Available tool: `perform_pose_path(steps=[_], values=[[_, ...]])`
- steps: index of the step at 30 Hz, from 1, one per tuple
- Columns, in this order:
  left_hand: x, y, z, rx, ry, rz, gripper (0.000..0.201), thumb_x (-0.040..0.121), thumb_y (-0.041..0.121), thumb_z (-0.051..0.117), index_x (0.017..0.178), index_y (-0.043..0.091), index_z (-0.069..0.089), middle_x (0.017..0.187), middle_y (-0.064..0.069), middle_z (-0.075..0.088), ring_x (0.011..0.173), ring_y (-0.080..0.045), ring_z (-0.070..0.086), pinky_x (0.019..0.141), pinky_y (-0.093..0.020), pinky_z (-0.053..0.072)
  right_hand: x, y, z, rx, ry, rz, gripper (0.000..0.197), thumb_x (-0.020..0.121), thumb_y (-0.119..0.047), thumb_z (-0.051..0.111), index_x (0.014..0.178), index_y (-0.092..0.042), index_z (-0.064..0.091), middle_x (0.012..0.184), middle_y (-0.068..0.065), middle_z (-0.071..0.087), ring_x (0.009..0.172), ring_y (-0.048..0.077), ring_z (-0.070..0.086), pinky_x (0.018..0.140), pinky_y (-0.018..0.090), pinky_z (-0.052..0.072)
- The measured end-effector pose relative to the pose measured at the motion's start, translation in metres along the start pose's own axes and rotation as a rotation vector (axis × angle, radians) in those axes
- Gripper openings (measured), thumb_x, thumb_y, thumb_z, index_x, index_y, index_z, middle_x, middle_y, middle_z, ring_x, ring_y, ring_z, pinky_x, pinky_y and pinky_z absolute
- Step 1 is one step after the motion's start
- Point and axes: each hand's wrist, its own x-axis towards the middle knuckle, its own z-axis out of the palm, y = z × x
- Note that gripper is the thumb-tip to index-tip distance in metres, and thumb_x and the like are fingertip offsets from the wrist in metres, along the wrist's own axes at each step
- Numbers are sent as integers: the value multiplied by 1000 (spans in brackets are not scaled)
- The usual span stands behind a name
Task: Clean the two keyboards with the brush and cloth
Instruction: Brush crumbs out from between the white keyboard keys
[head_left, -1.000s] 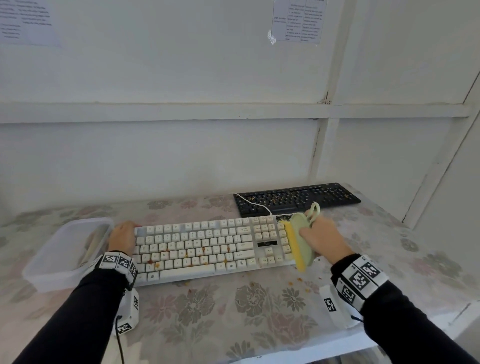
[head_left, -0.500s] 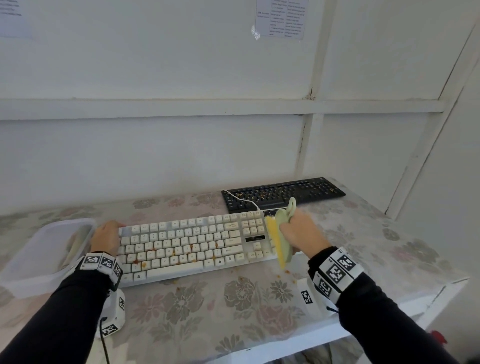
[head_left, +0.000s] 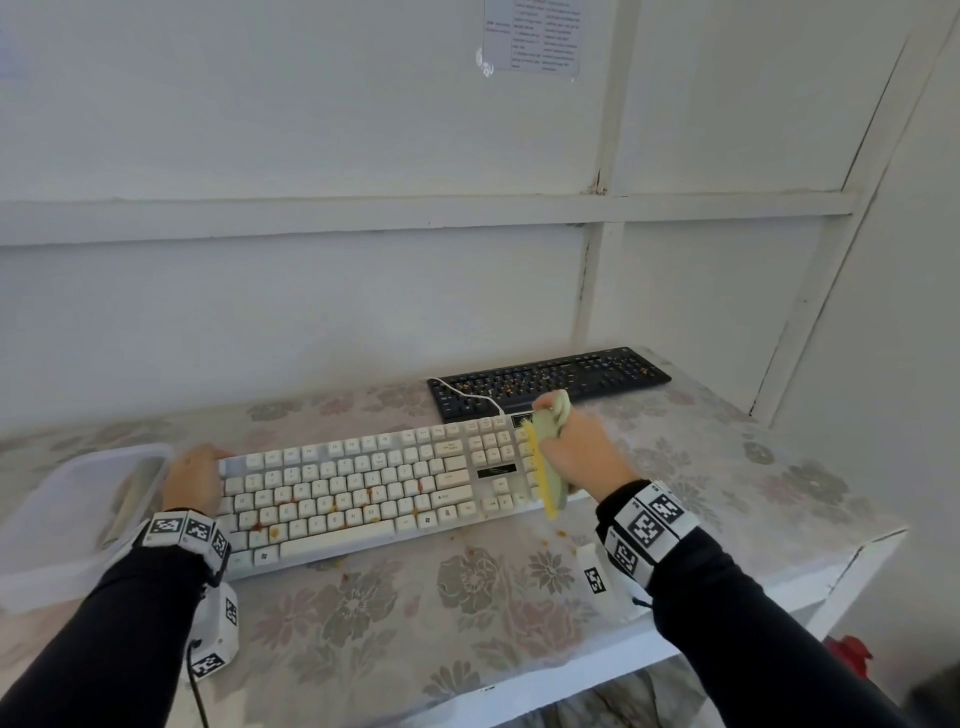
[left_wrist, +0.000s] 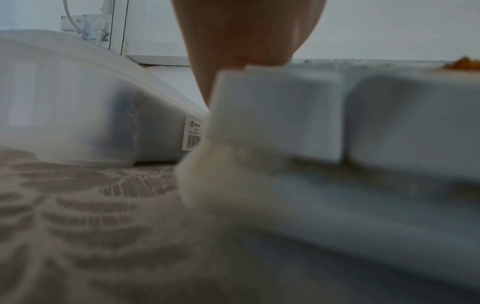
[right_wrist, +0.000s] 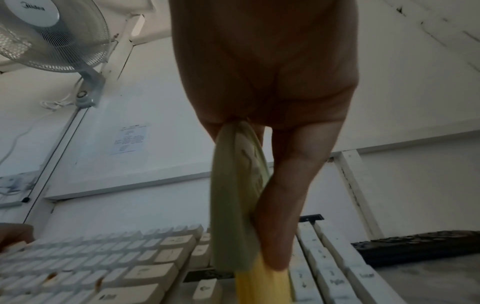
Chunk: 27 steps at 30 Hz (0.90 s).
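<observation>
Two keyboards lie on one flower-patterned table (head_left: 363, 613). The white keyboard (head_left: 363, 488) lies nearest the person, with orange-brown stains on several keys and crumbs on the table just in front of its right end. The black keyboard (head_left: 550, 382) lies behind it to the right, well apart from both hands, with specks across its keys.

One brush (head_left: 545, 467), pale green with yellow bristles, is gripped in the right hand (head_left: 582, 457), fingers curled round its body. The bristles rest on the number pad at the right end of the white keyboard, the brush running front to back.

The left hand (head_left: 192, 478) lies on the left end of the white keyboard. Its fingers reach over the far edge; whether they curl round that edge cannot be told.

One clear plastic tub (head_left: 47, 499) stands just beside the keyboard's left end. One white cable (head_left: 467, 395) crosses the black keyboard's left part.
</observation>
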Motion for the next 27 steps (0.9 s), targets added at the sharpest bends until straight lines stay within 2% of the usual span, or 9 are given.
perform_pose_path(steps=[3,6,8,10,14,18,21,25,27], values=[[-5,4,-2,-65,11,-46,33,95,4,34,97,-3,66,102,-26,63,89,-35,54,77,-37,39,-1,-1,-4,-12,-60,76,33,88,-2,40,108,-28,43,80,4,54,60,15,53,43,22,44],[-11,9,-5,-147,6,-86,30,96,6,39,112,-6,62,119,-31,56,109,-43,51,91,-43,40,2,-4,-7,17,-13,68,31,89,-4,41,108,-28,43,80,4,55,62,15,54,48,26,49],[-16,13,-7,-274,4,-122,33,95,10,36,106,-2,66,112,-25,60,107,-40,53,91,-43,41,4,-6,-5,45,52,19,37,88,-2,40,112,-30,43,73,3,54,56,16,51,49,27,49],[-22,18,-10,-431,-13,-150,35,94,16,34,102,5,66,108,-19,62,104,-35,55,92,-42,42,4,-7,0,20,78,-32,42,87,-1,41,119,-28,44,70,2,53,51,13,46,44,21,39],[-28,19,-18,-528,-86,-135,31,99,26,34,103,17,64,116,-17,60,111,-37,54,100,-49,42,6,-6,9,-13,58,-42,42,88,-2,40,121,-27,44,68,0,52,50,12,45,44,19,36],[-19,4,-14,-644,-144,-225,29,100,27,36,100,24,65,119,-22,62,112,-40,57,101,-57,41,7,-6,13,-21,31,-29,42,88,-1,40,120,-27,44,69,0,53,49,11,44,44,18,35],[-22,7,-15,-704,-165,-300,30,101,26,34,115,18,60,112,-20,63,108,-36,58,102,-55,42,8,-7,12,-19,6,-15,40,88,0,41,114,-30,44,67,1,50,50,12,44,45,20,39],[-21,5,-10,-690,-142,-363,30,100,29,34,102,24,64,114,-18,63,110,-35,57,103,-52,41,13,-11,8,43,74,-46,41,89,0,40,121,-26,44,63,1,49,48,13,43,40,17,36],[-26,16,-13,-682,-86,-385,30,99,28,34,103,21,63,97,-14,64,95,-30,60,95,-44,46,16,-16,12,71,111,-108,41,91,-3,41,124,-27,42,59,0,49,45,11,42,35,12,33]])
